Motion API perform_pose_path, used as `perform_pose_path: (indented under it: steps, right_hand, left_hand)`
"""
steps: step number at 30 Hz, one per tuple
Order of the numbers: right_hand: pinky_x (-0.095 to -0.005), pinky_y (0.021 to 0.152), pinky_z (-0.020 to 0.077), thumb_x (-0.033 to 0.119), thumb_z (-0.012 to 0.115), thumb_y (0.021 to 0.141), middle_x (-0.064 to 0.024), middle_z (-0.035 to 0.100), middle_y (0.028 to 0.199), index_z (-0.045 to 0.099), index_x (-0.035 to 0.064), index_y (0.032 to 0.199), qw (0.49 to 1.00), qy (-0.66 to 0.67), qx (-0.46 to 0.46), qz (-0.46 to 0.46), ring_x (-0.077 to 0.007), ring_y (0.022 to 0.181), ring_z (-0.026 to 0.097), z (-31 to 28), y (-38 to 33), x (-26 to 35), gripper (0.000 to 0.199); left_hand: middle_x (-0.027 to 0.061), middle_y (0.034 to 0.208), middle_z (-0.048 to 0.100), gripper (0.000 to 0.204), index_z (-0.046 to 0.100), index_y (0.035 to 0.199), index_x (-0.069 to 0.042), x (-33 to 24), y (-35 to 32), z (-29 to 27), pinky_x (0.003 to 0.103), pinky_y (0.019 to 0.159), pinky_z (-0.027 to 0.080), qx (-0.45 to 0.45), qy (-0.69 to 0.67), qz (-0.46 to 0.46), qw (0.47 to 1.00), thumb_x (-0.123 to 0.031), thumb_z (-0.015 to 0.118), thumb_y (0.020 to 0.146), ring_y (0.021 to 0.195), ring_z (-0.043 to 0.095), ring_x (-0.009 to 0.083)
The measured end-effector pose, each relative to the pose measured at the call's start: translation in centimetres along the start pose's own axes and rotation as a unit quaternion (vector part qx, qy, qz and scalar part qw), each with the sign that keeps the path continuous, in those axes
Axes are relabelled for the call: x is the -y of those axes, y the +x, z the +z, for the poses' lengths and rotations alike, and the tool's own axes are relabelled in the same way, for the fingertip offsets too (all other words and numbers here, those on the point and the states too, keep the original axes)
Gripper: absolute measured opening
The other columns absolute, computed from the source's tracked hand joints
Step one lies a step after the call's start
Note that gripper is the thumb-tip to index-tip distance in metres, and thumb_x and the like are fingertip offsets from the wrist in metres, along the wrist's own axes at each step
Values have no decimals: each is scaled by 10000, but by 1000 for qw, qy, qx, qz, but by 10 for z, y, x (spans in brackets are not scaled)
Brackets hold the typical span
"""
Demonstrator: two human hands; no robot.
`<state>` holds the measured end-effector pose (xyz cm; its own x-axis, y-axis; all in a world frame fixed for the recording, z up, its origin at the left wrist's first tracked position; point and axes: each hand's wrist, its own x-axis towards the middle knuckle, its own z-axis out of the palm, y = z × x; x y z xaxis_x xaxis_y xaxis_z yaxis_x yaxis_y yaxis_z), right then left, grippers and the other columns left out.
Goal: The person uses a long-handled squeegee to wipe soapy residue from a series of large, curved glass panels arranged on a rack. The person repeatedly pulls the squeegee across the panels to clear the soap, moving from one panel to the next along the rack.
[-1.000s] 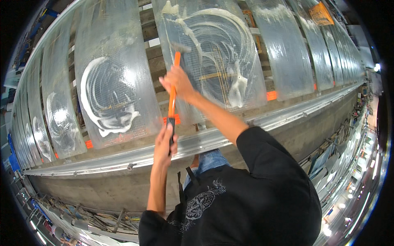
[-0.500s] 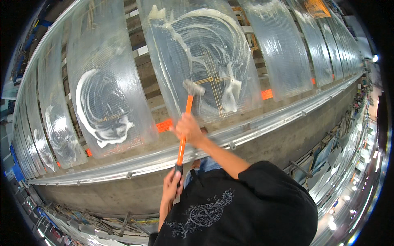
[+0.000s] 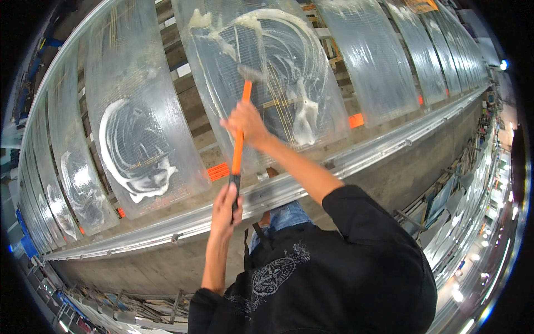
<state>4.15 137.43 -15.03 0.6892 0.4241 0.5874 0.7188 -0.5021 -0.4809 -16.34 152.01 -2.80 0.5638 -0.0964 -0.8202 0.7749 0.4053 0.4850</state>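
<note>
left hand [image 3: 226, 207]: my fingers wrapped round the black grip [image 3: 236, 180] of this orange-handled tool [image 3: 238, 148] | right hand [image 3: 248, 123]: got it curled on the shaft [image 3: 237, 159] farther up | tool head [image 3: 252, 73]: blurry, over the suds-smeared clear panel [image 3: 211, 80], can't tell if it's touching tbh

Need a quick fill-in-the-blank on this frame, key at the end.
1. The right hand grips the tool's shaft, coloured ____.
2. The grip under the left hand is coloured ____.
3. The hand nearer the tool's head is the ____ one.
4. The jeans are coloured ____.
Missing words: orange; black; right; blue.
</note>
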Motion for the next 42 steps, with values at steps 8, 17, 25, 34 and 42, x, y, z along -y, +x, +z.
perform_pose_path:
  steps: [8,17,25,34,42]
  right_hand:
    - [-438,869,477,202,785,860,-51,427,639,441,107,610,991,91,61,71,-265,700,495,-32,-139,178,436]
    - [-417,790,472,143,764,871,-59,409,624,430,114,589,1000,15,-19,13,-270,647,459,12,-18,13,438]
    - [-408,693,406,182,734,914,-54,428,616,414,98,579,997,16,-61,-42,-264,640,443,19,133,-136,471]
    - [-414,780,440,206,722,899,-60,464,649,489,110,613,999,13,31,30,-281,722,493,-5,-53,56,382]
    - [-425,903,475,193,746,890,-53,497,690,528,104,647,991,31,65,109,-253,769,533,-71,-168,167,338]
  left_hand:
    - [-19,736,521,458,581,1392,-84,143,-143,-60,193,520,292,3,60,-13,998,-394,571,1055,561,414,33]
    - [-29,713,509,451,583,1334,-87,22,-3,-4,220,373,288,-2,12,2,1000,-431,592,1043,431,392,44]
    - [-46,786,571,337,592,1185,-113,-149,102,62,190,393,273,49,-30,61,997,-419,596,1045,497,404,6]
    - [-29,759,556,323,568,1205,-103,44,-50,-31,206,384,281,-2,22,-17,1000,-388,580,1055,470,400,28]
    - [-15,748,554,456,548,1406,-60,176,-136,-58,213,453,311,42,89,10,995,-345,593,1053,493,408,42]
